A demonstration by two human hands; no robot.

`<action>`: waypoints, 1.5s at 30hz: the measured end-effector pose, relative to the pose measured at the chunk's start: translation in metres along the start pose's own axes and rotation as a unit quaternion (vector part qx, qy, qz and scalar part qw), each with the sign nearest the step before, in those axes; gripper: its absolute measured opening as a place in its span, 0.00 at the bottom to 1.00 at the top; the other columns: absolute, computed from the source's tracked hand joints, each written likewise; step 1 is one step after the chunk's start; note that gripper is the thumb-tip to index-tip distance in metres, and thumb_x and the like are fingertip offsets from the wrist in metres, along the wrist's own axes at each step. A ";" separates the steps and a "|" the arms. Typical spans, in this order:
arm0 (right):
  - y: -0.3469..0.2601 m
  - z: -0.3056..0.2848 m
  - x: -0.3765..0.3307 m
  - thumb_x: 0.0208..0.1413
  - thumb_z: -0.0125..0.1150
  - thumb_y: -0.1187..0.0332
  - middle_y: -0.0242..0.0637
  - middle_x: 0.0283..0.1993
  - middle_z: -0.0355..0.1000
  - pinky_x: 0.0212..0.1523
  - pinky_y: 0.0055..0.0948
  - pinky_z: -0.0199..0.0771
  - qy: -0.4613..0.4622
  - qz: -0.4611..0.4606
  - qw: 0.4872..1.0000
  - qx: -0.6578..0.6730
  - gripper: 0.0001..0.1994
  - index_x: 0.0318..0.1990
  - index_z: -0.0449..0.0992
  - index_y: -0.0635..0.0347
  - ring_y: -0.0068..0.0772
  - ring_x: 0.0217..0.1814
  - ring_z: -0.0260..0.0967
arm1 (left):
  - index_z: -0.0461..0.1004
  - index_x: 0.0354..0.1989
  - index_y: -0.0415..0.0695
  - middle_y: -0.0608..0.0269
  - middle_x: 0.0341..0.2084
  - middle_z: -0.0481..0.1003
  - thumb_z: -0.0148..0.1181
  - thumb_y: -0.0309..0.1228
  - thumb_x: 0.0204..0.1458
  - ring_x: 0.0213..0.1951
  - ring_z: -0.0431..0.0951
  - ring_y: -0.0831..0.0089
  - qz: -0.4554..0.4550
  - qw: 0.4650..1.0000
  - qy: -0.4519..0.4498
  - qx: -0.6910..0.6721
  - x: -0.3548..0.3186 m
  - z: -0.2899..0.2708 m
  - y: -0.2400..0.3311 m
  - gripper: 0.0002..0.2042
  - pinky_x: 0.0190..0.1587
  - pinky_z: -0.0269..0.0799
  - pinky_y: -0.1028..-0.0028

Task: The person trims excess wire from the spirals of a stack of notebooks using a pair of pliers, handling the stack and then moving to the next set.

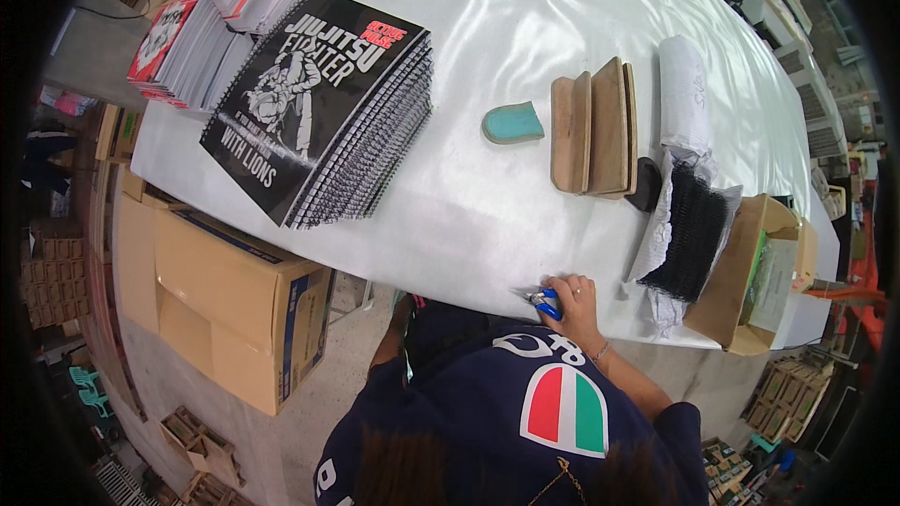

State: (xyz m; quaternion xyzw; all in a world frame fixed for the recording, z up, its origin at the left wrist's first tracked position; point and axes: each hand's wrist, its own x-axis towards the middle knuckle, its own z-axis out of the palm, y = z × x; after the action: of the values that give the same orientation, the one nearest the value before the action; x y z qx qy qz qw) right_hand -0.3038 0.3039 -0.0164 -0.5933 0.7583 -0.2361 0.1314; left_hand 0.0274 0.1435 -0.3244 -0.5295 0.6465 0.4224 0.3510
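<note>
At the near edge of the white-covered table (pixel 450 225), my right hand (pixel 579 309) is closed round small blue-handled pliers (pixel 546 304), jaws toward the left. A ring and a bracelet show on that hand and wrist. My left forearm (pixel 390 339) hangs beside my body, below the table edge, and its hand is hidden. Farther off to the left stands a tall stack of black-covered spiral-bound books (pixel 314 98). Beyond my right hand lie several upright brown wooden pieces (pixel 593 131) and a teal pad with a rounded end (pixel 514 124).
Black spiral coils (pixel 689 234) lie in torn white paper at the right, near a white wrapped roll (pixel 684 98) and an open cardboard box (pixel 727 267). Red-covered unbound stacks (pixel 183 52) stand far left. A large carton (pixel 216 295) sits beside the table's left edge.
</note>
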 end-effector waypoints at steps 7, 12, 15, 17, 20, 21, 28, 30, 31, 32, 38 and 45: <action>-0.003 -0.002 0.003 0.41 0.74 0.66 0.41 0.46 0.69 0.51 0.42 0.62 -0.013 -0.001 1.000 0.000 0.28 0.54 0.73 0.56 0.46 0.49 0.65 | 0.68 0.66 0.51 0.48 0.64 0.66 0.58 0.41 0.59 0.63 0.69 0.50 0.037 0.999 -0.015 0.024 0.003 -0.015 0.013 0.26 0.61 0.68 0.50; 0.003 0.000 0.003 0.41 0.74 0.66 0.41 0.46 0.69 0.51 0.43 0.62 -0.009 -0.015 1.000 0.005 0.28 0.53 0.73 0.56 0.46 0.48 0.65 | 0.69 0.65 0.52 0.48 0.63 0.67 0.60 0.40 0.58 0.63 0.70 0.50 0.082 0.993 -0.049 0.071 -0.014 -0.045 0.022 0.25 0.61 0.69 0.51; 0.003 -0.002 0.002 0.41 0.74 0.66 0.42 0.46 0.69 0.51 0.43 0.62 -0.011 0.019 1.000 -0.002 0.27 0.53 0.73 0.57 0.47 0.48 0.65 | 0.69 0.65 0.52 0.48 0.63 0.67 0.61 0.40 0.58 0.62 0.70 0.50 0.116 0.982 -0.081 0.123 -0.037 -0.075 0.027 0.25 0.61 0.69 0.52; -0.005 -0.005 0.016 0.44 0.74 0.66 0.42 0.46 0.69 0.52 0.42 0.62 -0.017 0.056 0.998 -0.014 0.26 0.53 0.73 0.57 0.47 0.49 0.66 | 0.70 0.64 0.52 0.48 0.63 0.67 0.61 0.39 0.57 0.62 0.71 0.50 0.127 0.975 -0.103 0.149 -0.065 -0.098 0.023 0.25 0.60 0.70 0.52; -0.019 0.005 0.047 0.48 0.73 0.65 0.43 0.54 0.68 0.58 0.41 0.63 0.063 0.241 0.956 0.157 0.30 0.60 0.69 0.59 0.45 0.56 0.66 | 0.70 0.64 0.53 0.48 0.62 0.68 0.62 0.39 0.57 0.62 0.71 0.51 0.154 0.969 -0.096 0.166 -0.114 -0.125 0.010 0.25 0.60 0.70 0.53; -0.021 0.004 0.060 0.49 0.73 0.64 0.45 0.60 0.65 0.61 0.41 0.62 0.074 0.251 0.935 0.240 0.35 0.64 0.64 0.61 0.44 0.60 0.64 | 0.70 0.64 0.53 0.48 0.62 0.68 0.62 0.39 0.57 0.62 0.71 0.51 0.175 0.967 -0.080 0.165 -0.129 -0.132 0.007 0.25 0.60 0.70 0.53; -0.067 -0.009 0.138 0.50 0.72 0.60 0.42 0.65 0.57 0.67 0.31 0.57 -0.032 0.198 0.840 0.504 0.47 0.75 0.51 0.60 0.34 0.64 0.55 | 0.72 0.61 0.46 0.47 0.54 0.72 0.65 0.32 0.55 0.58 0.73 0.48 0.269 0.962 0.018 0.039 -0.221 -0.164 -0.006 0.24 0.58 0.71 0.57; -0.072 0.004 0.144 0.53 0.69 0.58 0.38 0.55 0.61 0.56 0.26 0.63 -0.053 0.203 0.824 0.527 0.44 0.74 0.53 0.64 0.29 0.54 0.60 | 0.71 0.61 0.44 0.46 0.53 0.72 0.62 0.31 0.58 0.58 0.72 0.46 0.269 0.961 0.056 0.035 -0.223 -0.169 -0.026 0.21 0.59 0.69 0.56; -0.075 0.007 0.147 0.54 0.69 0.58 0.36 0.52 0.62 0.53 0.24 0.63 -0.071 0.209 0.803 0.553 0.43 0.73 0.54 0.65 0.27 0.50 0.61 | 0.71 0.61 0.44 0.46 0.52 0.71 0.61 0.31 0.59 0.58 0.72 0.46 0.266 0.961 0.067 0.034 -0.227 -0.176 -0.026 0.21 0.59 0.69 0.56; -0.077 0.010 0.149 0.55 0.68 0.57 0.34 0.48 0.63 0.49 0.22 0.64 -0.090 0.215 0.782 0.579 0.42 0.72 0.55 0.66 0.25 0.47 0.62 | 0.71 0.61 0.44 0.46 0.52 0.71 0.61 0.30 0.59 0.57 0.72 0.45 0.262 0.961 0.079 0.034 -0.230 -0.182 -0.028 0.21 0.59 0.69 0.56; -0.069 0.033 0.146 0.59 0.63 0.53 0.28 0.39 0.63 0.42 0.22 0.64 -0.101 0.223 0.706 0.664 0.34 0.65 0.62 0.69 0.19 0.39 0.61 | 0.74 0.56 0.41 0.50 0.48 0.75 0.57 0.36 0.64 0.51 0.77 0.55 0.247 0.960 0.122 0.058 -0.290 -0.234 0.022 0.16 0.55 0.71 0.63; -0.066 0.039 0.144 0.59 0.64 0.54 0.28 0.39 0.63 0.43 0.22 0.65 -0.082 0.211 0.699 0.678 0.33 0.63 0.63 0.71 0.19 0.40 0.61 | 0.78 0.48 0.40 0.54 0.40 0.76 0.60 0.29 0.61 0.44 0.77 0.62 0.382 0.880 0.275 -0.068 -0.328 -0.242 0.114 0.10 0.51 0.71 0.68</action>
State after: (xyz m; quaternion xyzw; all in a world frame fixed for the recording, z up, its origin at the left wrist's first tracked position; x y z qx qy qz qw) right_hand -0.2678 0.1459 -0.0041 -0.1847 0.4843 -0.6029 0.6066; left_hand -0.0223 0.0579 0.0871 -0.3590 0.8390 0.4035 -0.0665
